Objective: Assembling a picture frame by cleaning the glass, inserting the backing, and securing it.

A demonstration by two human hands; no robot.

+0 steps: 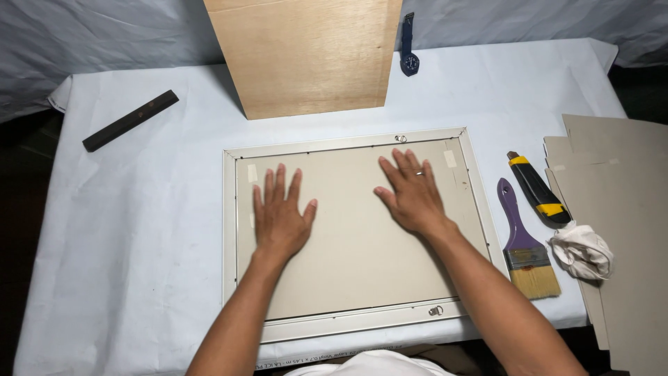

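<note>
My left hand (280, 219) lies flat, palm down, fingers spread and pointing away from me, on the grey backing board (355, 257) of a picture frame (229, 230). My right hand (412, 195) does the same a little farther up and to the right, a ring on one finger, the fingers fanned and angled slightly leftward. Neither grip closes on anything: both hands are fully open and only press on the board.

The frame lies face down in the middle of the worktop (125, 230), its pale moulding showing all round the board. I judge the board to be seated already: it sits level inside the rebate, and small strips of tape (450, 159) show near its top corners. A hanger ring (401, 139) sits on the top rail and another (435, 310) on the bottom rail. Whether the board is fastened all round I cannot tell; I see no sealing tape along its edges, so that seems left to do.

Both forearms reach in from the near edge, wrists low.

Just right of the frame lie a purple-handled brush (523, 244), a yellow-and-black utility knife (537, 191) and a crumpled white cloth (582, 252), with grey card sheets (626, 209) beyond. A plywood panel (306, 56) stands behind the frame, a wristwatch (409, 49) beside it, and a dark bar (130, 120) lies far left.
</note>
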